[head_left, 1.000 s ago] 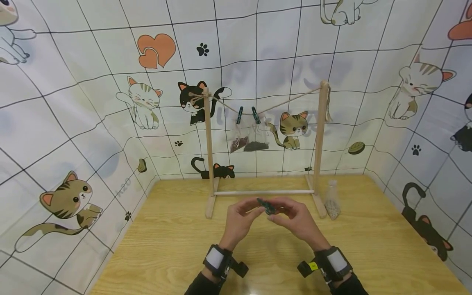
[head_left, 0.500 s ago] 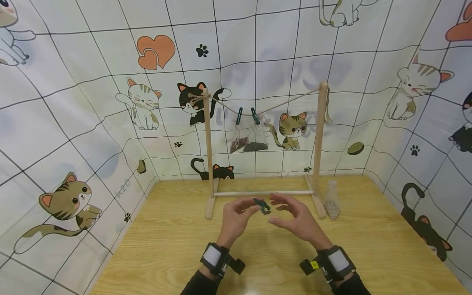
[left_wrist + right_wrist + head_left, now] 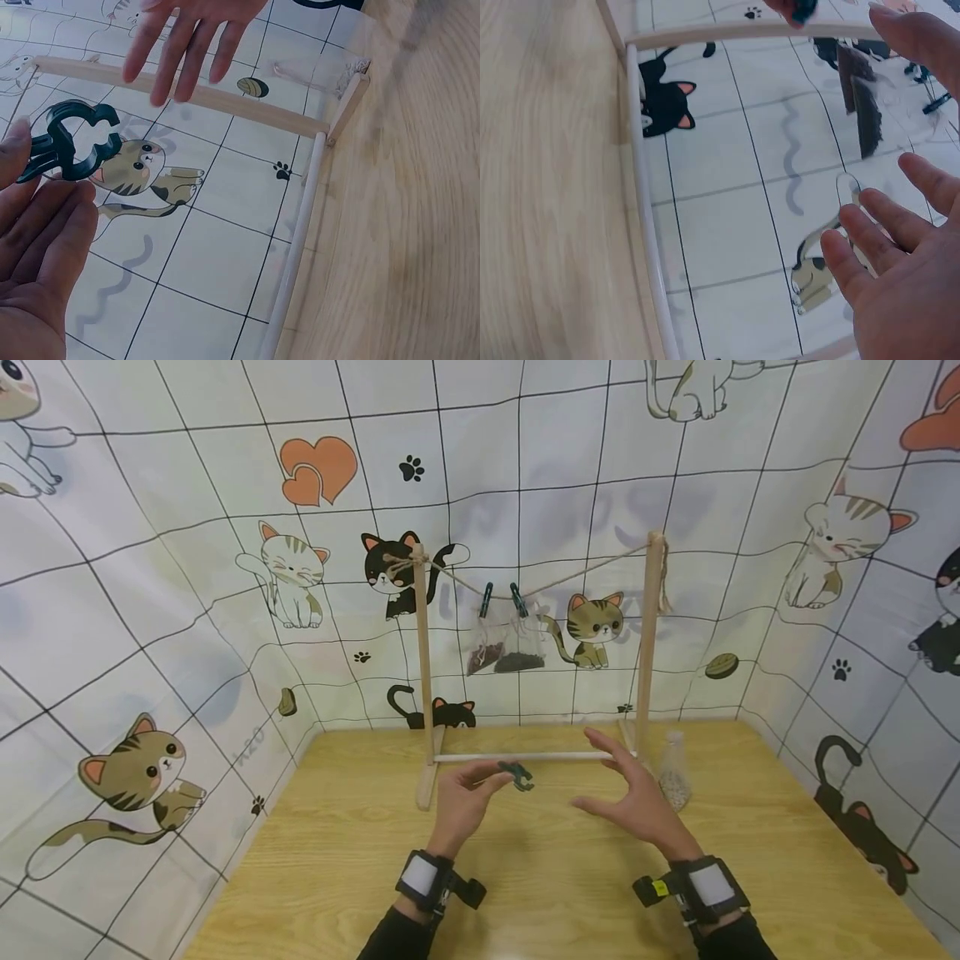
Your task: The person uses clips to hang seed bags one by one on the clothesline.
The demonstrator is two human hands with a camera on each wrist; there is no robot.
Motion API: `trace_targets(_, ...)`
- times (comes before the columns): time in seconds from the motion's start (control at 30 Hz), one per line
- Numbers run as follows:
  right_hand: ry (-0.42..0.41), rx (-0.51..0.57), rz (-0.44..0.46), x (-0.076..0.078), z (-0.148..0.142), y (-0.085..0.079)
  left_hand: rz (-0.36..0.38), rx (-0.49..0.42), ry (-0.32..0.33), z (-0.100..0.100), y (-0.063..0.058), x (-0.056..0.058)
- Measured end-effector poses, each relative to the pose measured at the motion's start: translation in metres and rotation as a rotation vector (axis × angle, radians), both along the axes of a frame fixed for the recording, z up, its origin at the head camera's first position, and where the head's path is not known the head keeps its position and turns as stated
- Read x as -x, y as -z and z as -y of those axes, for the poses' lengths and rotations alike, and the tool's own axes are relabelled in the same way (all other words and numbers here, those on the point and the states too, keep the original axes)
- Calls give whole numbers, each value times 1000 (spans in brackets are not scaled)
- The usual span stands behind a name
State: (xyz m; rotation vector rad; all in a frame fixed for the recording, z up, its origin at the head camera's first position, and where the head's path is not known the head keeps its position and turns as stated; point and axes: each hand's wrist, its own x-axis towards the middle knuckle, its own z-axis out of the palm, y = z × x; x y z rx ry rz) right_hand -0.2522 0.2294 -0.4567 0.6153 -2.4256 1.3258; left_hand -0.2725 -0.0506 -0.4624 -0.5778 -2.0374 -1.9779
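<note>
My left hand (image 3: pixel 461 802) pinches a dark green plastic clothespin (image 3: pixel 517 775) over the table, in front of the wooden frame. In the left wrist view, thumb and fingers squeeze the handles of the clothespin (image 3: pixel 79 141), and its curved tips stand apart. To the right, my right hand (image 3: pixel 637 797) holds nothing; its fingers are spread, with the thumb well away from them. Just past this hand, a clear bag of pale grains (image 3: pixel 674 777) stands on the table beside the frame's right foot.
A wooden frame (image 3: pixel 649 643) with a sagging twine line (image 3: pixel 577 578) stands at the back. Two green clothespins (image 3: pixel 519 600) hold clear bags on it, one with reddish contents (image 3: pixel 485 657), one with dark contents (image 3: pixel 519 662). A white rod (image 3: pixel 525 757) joins the feet. Cat-print cloth walls surround the table.
My right hand has let go of the clothespin, opened, and moved right toward the bag of pale grains. The left hand has shifted slightly left with the clothespin.
</note>
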Motion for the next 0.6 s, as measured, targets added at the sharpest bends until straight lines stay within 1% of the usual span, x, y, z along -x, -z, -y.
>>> trace_targets(0.17,57,6,29,4,-19,-6,1,-8,-3,4,-2,6)
trace_targets(0.3,91,3,49,9,-35,-10,9,-33,-3,6,-4,10)
trace_targets(0.4,135,2,62,13,-47,-11,4,-56,13,7,-6,13)
trace_targets(0.47,168,4,87,14,-55,-12,-2,-62,19,7,-8,15)
trace_targets(0.6,236,6,166,14,-70,-11,-11,-81,18,8,-10,18)
